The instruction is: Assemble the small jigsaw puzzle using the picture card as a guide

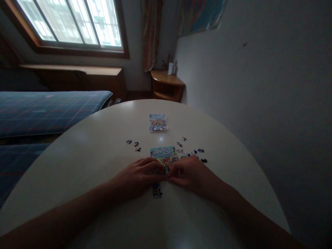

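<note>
My left hand (142, 174) lies over the lower left of a colourful picture sheet (163, 151), its thumb and fingers drawn together. My right hand (190, 173) meets it from the other side in a pinch, the fingertips of both hands almost touching. Whatever lies between the fingertips is too small and dark to make out. A few joined jigsaw puzzle pieces (157, 191) show on the table just below my left hand, partly covered by it. Beyond my right hand lie several loose jigsaw pieces (201, 150), some partly hidden by its knuckles.
A smaller group of loose pieces (136, 144) lies left of the sheet. Farther back is a printed packet (158, 122). The round white table (103, 138) stands close to the wall (246, 86) on the right. A plaid mattress (46, 112) is at the left.
</note>
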`<act>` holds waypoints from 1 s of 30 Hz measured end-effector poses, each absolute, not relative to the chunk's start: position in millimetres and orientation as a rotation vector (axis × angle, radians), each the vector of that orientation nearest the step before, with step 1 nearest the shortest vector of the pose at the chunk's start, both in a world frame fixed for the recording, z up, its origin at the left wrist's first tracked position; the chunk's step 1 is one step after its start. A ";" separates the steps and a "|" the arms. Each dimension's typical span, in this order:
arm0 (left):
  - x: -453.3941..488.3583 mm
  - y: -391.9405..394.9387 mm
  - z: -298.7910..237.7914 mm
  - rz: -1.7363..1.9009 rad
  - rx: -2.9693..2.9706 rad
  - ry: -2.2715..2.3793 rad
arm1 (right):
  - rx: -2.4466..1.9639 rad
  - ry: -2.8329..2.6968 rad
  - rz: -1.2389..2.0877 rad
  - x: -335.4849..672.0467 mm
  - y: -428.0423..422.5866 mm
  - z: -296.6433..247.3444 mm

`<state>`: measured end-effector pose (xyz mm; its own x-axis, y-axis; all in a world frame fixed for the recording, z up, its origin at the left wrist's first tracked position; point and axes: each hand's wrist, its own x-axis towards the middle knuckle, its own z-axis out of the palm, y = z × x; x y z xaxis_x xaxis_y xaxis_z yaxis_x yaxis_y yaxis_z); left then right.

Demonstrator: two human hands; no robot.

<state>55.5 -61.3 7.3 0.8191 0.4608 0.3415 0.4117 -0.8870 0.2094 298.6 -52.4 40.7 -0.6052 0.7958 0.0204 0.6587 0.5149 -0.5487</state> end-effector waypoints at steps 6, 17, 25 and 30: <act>54.4 -62.1 7.7 0.542 2.895 0.683 | -1.208 -2.551 0.688 301.2 -50.4 42.4; 53.3 -62.1 7.4 0.498 2.914 0.699 | -1.088 -2.893 0.339 305.9 -54.9 56.2; 54.0 -65.5 9.4 0.485 2.919 0.713 | -1.153 -3.057 0.075 293.4 -79.5 65.1; 56.6 -69.0 13.3 0.415 2.945 0.770 | -1.230 -3.072 0.134 291.2 -85.5 70.0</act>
<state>56.6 -69.0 13.3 0.8380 0.4893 0.2415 0.4705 -0.8721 0.1341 291.2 -85.5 70.0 -0.7118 0.6770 -0.1871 0.6907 0.7230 -0.0118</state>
